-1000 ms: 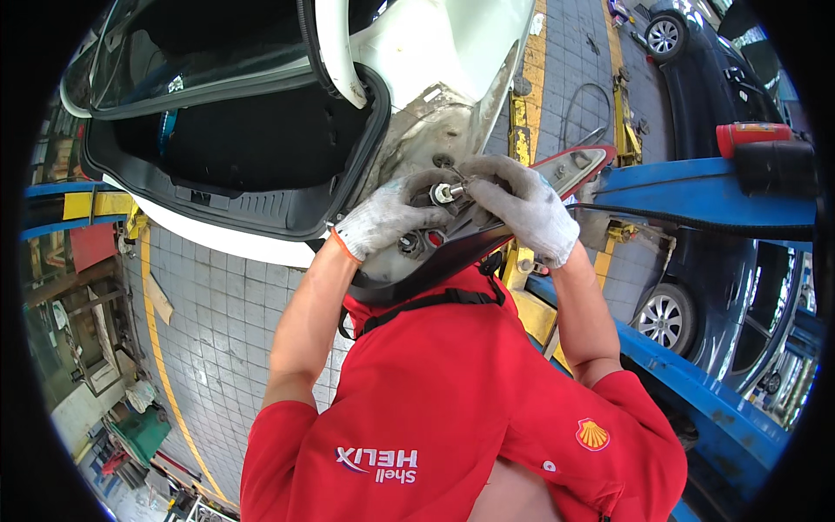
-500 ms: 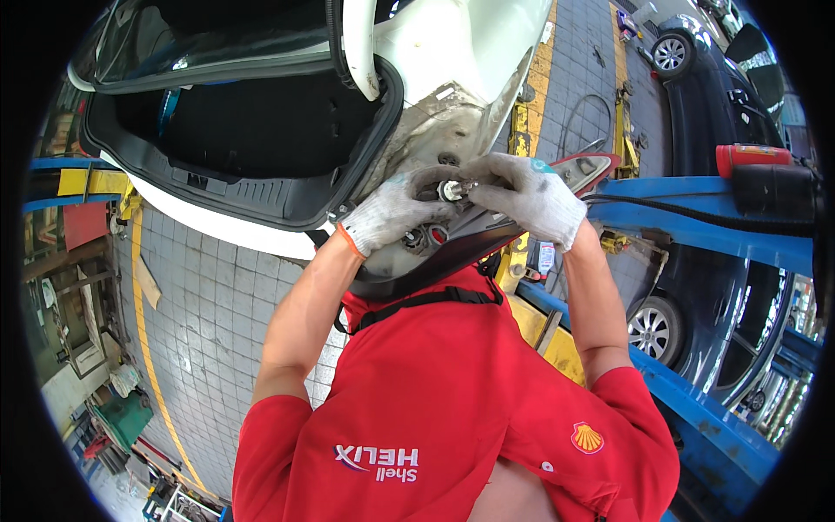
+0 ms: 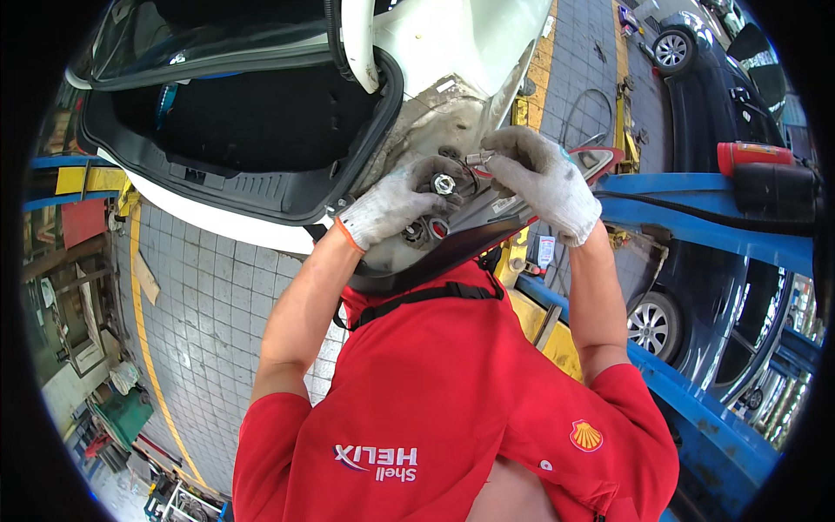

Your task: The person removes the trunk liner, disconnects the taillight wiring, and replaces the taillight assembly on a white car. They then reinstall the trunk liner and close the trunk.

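My left hand, in a white-grey work glove, grips a bulb socket with its pale round opening facing up. Between the thumb and fingers of my gloved right hand is a small light bulb, apart from the socket. Below both hands lies a tail light unit, dark-edged, its back turned up and showing round bulb openings. A red-rimmed end of it sticks out past my right hand. Just beyond is the bare lamp recess of a white car's rear corner.
To the left, the car's boot stands open under a raised lid. A blue lift arm reaches in from the right, with a yellow-black lift part on the tiled floor. Dark cars stand farther right.
The bulb has come out of the socket and moved right and up with my right hand. My left hand stays near its place, the socket's opening now tilted upward.
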`<state>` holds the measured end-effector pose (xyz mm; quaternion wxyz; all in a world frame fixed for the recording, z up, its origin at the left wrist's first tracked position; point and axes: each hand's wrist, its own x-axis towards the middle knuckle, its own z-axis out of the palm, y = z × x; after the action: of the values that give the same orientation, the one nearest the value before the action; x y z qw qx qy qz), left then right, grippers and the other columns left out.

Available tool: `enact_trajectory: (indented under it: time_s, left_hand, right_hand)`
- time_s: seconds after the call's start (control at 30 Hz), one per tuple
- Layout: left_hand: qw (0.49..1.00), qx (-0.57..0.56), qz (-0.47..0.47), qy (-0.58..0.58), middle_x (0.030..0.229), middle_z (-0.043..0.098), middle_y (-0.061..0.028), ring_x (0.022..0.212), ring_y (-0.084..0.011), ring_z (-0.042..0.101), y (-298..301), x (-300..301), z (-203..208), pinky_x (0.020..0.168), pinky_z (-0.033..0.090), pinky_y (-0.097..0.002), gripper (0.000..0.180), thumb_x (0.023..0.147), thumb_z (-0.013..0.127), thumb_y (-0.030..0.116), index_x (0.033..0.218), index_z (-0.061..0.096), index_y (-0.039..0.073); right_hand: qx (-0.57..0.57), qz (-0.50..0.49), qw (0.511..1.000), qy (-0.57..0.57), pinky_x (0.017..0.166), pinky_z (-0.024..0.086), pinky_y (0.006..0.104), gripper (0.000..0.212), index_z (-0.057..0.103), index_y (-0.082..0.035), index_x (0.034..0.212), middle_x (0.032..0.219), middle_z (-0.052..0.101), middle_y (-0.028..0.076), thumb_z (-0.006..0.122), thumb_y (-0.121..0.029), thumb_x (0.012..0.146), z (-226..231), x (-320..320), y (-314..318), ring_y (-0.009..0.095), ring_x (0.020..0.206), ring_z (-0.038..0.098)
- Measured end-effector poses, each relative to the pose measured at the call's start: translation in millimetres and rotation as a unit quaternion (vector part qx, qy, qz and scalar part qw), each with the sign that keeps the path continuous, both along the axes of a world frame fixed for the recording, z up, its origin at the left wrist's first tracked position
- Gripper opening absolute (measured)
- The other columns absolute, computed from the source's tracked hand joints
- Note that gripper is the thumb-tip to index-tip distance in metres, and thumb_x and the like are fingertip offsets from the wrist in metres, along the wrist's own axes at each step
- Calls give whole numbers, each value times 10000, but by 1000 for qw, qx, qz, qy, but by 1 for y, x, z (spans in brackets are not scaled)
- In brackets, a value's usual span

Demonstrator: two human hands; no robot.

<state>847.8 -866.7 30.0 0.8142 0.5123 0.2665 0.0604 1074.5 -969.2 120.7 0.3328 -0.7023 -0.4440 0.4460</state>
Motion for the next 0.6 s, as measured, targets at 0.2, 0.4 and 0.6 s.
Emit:
enact_trajectory:
  time_s: [0.2,0.4,0.6]
  left_hand:
    - [999,27,0,19,1247,750,-124,1113,-194,788,0,0,-1,1002,645,-331,429,1006,679,-53,1422,608,25]
    - [999,36,5,7,1310,726,-88,1183,-146,728,-2,2,1,1039,614,-312,467,988,790,27,1432,644,19]
    - [997,70,-7,32,1320,715,-64,1213,-139,686,0,0,0,1107,561,-318,569,909,876,75,1438,675,14]
  right_hand:
    - [-3,21,1000,19,808,550,268,344,716,17,1334,1018,731,29,744,-172,1049,-7,1,-2,81,907,659]
    - [-35,69,997,10,817,544,267,305,755,5,1276,988,724,18,764,-178,1033,-10,2,-2,76,911,654]
    - [-32,116,992,-46,819,545,294,322,775,-19,1275,967,729,22,795,-189,1001,-10,1,1,108,912,665]
